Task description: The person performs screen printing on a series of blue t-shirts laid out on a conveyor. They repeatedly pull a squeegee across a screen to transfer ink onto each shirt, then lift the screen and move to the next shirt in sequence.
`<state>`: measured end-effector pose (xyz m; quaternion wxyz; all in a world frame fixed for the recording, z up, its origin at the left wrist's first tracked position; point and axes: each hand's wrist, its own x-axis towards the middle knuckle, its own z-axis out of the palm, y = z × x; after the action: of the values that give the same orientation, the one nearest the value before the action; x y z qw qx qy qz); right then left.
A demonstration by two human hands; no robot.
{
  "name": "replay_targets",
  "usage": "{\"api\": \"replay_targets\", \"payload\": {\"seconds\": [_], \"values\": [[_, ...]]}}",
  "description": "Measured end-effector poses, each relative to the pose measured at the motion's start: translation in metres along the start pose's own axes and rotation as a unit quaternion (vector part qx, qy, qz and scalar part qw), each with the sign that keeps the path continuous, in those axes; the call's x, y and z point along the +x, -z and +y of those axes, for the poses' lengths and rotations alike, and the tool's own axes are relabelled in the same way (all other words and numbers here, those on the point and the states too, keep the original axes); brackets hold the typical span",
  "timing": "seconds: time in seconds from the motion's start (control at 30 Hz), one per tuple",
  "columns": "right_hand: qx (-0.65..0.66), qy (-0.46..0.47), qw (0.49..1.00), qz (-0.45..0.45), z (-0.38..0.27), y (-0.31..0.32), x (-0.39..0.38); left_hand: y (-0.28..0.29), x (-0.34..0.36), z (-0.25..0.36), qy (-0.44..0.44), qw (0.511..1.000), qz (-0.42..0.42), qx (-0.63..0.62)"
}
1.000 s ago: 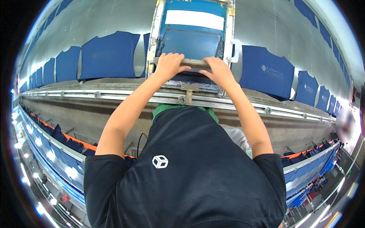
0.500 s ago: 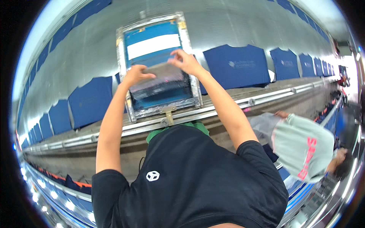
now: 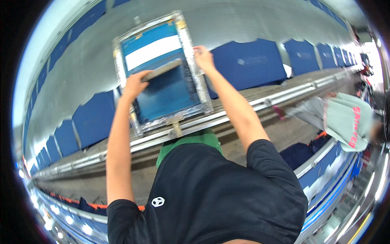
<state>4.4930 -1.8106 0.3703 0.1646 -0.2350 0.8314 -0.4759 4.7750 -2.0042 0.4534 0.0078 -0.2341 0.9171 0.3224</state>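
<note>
Pink lettering [image 3: 356,127], white cube emblem [image 3: 158,202], squeegee [image 3: 164,69]

Wide head-worn fisheye view, facing down at close range, wearer's black shirt [image 3: 223,193] nearest at 6 o'clock, framed screen [image 3: 167,92] at 11, co-worker [image 3: 343,122] farther off at 3

I wear a black T-shirt [image 3: 231,191] of smooth, softly creased cloth, its wide short sleeves [image 3: 273,162] ending above my elbows. Low on the left of its front sits a small white emblem [image 3: 158,202], a six-sided outline drawn like a cube with dark faces. Beneath the shirt's hem shows a bright green garment [image 3: 199,142], folded at the waist. My forearms [image 3: 118,162] and fingers [image 3: 140,76] are bare.
</note>
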Motion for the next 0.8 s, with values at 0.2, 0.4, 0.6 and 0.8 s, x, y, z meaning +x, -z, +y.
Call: {"api": "replay_targets", "payload": {"seconds": [0.2, 0.4, 0.6, 0.8], "values": [[0.0, 0.09, 0.993, 0.071, -0.048, 0.014, -0.004, -0.054, -0.136, 0.037, -0.024, 0.998, 0.056, -0.01], [0.132, 0.013, 0.991, 0.02, -0.079, -0.054, -0.039, -0.035, -0.238, 0.01, 0.005, 0.997, 0.073, 0.025], [0.186, 0.005, 0.983, 0.002, -0.144, -0.243, -0.12, 0.076, -0.323, -0.155, 0.054, 0.997, 0.04, 0.035], [0.153, 0.091, 0.98, 0.086, -0.199, -0.343, -0.176, 0.136, -0.366, -0.234, 0.088, 0.995, 0.011, 0.037]]}}
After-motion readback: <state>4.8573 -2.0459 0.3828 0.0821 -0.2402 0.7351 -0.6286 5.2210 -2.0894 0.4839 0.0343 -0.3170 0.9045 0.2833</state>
